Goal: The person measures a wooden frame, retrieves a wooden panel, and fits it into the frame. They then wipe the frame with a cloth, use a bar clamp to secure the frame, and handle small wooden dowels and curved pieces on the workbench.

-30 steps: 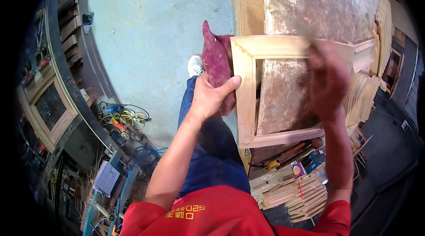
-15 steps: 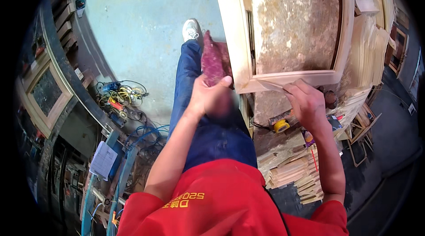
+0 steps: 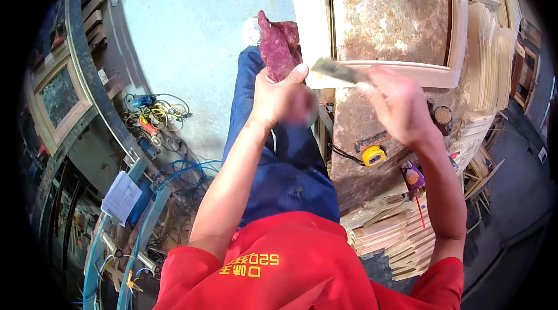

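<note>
My left hand (image 3: 282, 98) is closed round a crumpled maroon cloth (image 3: 276, 48) that stands up above my thigh; its lower side is smeared. In my right hand (image 3: 401, 101), pinched between the fingers, is a thin flat dark strip with a pale tip, like a scraper blade (image 3: 338, 70); blur hides its exact kind. That strip points left, over the near left corner of a pale wooden frame (image 3: 401, 73). The frame lies on a blotchy, worn workbench (image 3: 395, 13), and my right hand is just over its near rail.
A yellow tape measure (image 3: 374, 155) and a purple packet (image 3: 412, 175) lie on the bench by my right forearm. Stacked wooden strips (image 3: 488, 60) stand at the right. Tangled cables (image 3: 157, 115) lie on the floor at left, near a paper sheet (image 3: 121, 198).
My right hand has lifted slightly off the frame's near rail, and the dark strip now shows more clearly. My left hand has moved a little upward with the cloth. The view has shifted.
</note>
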Action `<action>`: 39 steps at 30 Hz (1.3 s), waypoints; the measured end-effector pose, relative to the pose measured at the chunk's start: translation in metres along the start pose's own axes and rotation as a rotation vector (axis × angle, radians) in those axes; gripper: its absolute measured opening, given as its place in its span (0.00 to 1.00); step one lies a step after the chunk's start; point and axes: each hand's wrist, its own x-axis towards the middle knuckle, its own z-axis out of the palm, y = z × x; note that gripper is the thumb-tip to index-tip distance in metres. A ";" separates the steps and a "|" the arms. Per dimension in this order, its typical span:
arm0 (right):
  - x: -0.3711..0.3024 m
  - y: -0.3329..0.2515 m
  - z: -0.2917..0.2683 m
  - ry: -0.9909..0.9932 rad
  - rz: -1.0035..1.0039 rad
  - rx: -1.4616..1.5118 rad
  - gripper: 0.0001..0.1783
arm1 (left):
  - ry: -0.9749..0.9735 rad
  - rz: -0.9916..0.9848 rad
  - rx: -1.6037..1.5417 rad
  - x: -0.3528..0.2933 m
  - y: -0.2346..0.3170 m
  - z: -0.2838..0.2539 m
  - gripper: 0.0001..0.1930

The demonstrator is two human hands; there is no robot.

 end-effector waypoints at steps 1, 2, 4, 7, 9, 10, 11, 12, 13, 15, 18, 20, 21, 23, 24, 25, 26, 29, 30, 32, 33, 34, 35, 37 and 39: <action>0.002 -0.006 -0.004 -0.021 0.098 -0.019 0.08 | 0.010 -0.022 0.020 -0.001 0.003 0.001 0.14; 0.000 -0.002 -0.002 0.186 -0.086 -0.118 0.07 | 0.020 -0.044 0.040 -0.001 0.006 0.002 0.15; -0.001 0.010 0.001 0.223 -0.207 -0.220 0.07 | 0.028 -0.085 0.063 -0.001 0.010 0.004 0.16; -0.001 0.004 -0.005 0.152 -0.206 -0.270 0.07 | 0.002 -0.034 -0.011 0.000 0.002 0.001 0.17; 0.003 -0.004 -0.011 0.065 -0.171 -0.283 0.07 | 0.014 -0.008 0.010 0.003 0.000 0.001 0.17; 0.005 -0.007 -0.015 0.025 -0.158 -0.302 0.07 | 0.015 0.004 0.022 0.004 0.001 0.002 0.17; 0.006 -0.010 -0.019 -0.014 -0.143 -0.320 0.07 | 0.019 0.001 0.026 0.003 0.002 0.002 0.17; 0.007 -0.012 -0.021 -0.040 -0.150 -0.342 0.07 | 0.023 -0.003 0.030 0.002 0.003 0.003 0.17; 0.008 -0.014 -0.023 -0.066 -0.157 -0.363 0.07 | 0.028 -0.008 0.034 0.001 0.002 0.003 0.17; 0.012 -0.015 -0.029 -0.120 -0.167 -0.348 0.08 | 0.019 0.003 0.052 0.003 0.003 0.001 0.16; 0.015 -0.010 -0.035 -0.118 -0.153 -0.262 0.08 | 0.038 -0.020 0.116 0.002 0.004 0.000 0.16; 0.004 -0.002 -0.027 -0.007 -0.120 -0.231 0.08 | 0.036 -0.012 0.118 0.003 0.006 0.001 0.16; 0.001 0.002 -0.025 0.001 -0.105 -0.220 0.08 | 0.023 0.006 0.094 0.002 0.007 0.001 0.16; -0.006 0.010 -0.019 0.025 -0.071 -0.196 0.08 | 0.008 0.015 0.063 0.003 0.006 0.002 0.17; -0.006 0.012 -0.016 0.048 -0.097 -0.226 0.08 | 0.009 0.005 0.053 0.004 0.002 0.001 0.17; -0.007 0.014 -0.012 0.072 -0.119 -0.252 0.08 | 0.009 -0.009 0.048 0.003 0.003 0.002 0.18; -0.008 0.015 -0.009 0.096 -0.141 -0.277 0.09 | -0.007 -0.004 0.049 0.002 0.004 0.001 0.18; -0.010 0.018 -0.004 0.097 -0.142 -0.326 0.11 | -0.040 0.002 0.058 0.000 0.008 -0.001 0.19; -0.010 0.017 -0.003 0.086 -0.127 -0.321 0.11 | -0.041 -0.002 0.065 0.000 0.007 -0.001 0.19; -0.010 0.014 -0.003 0.059 -0.097 -0.316 0.10 | -0.049 0.005 0.054 0.001 0.006 -0.001 0.20; -0.011 0.015 -0.001 0.069 -0.104 -0.313 0.10 | -0.053 0.016 0.039 0.001 0.006 -0.001 0.20; -0.010 0.017 0.001 0.081 -0.113 -0.309 0.09 | -0.058 0.030 0.024 0.002 0.006 -0.001 0.20; -0.009 0.018 0.002 0.094 -0.121 -0.306 0.09 | -0.054 0.032 0.025 0.001 0.006 0.000 0.20; -0.006 0.016 0.000 0.082 -0.116 -0.267 0.07 | -0.047 0.036 0.029 -0.001 0.005 0.002 0.20; -0.004 0.014 0.000 0.090 -0.151 -0.241 0.06 | -0.045 0.027 0.014 -0.001 0.005 0.002 0.21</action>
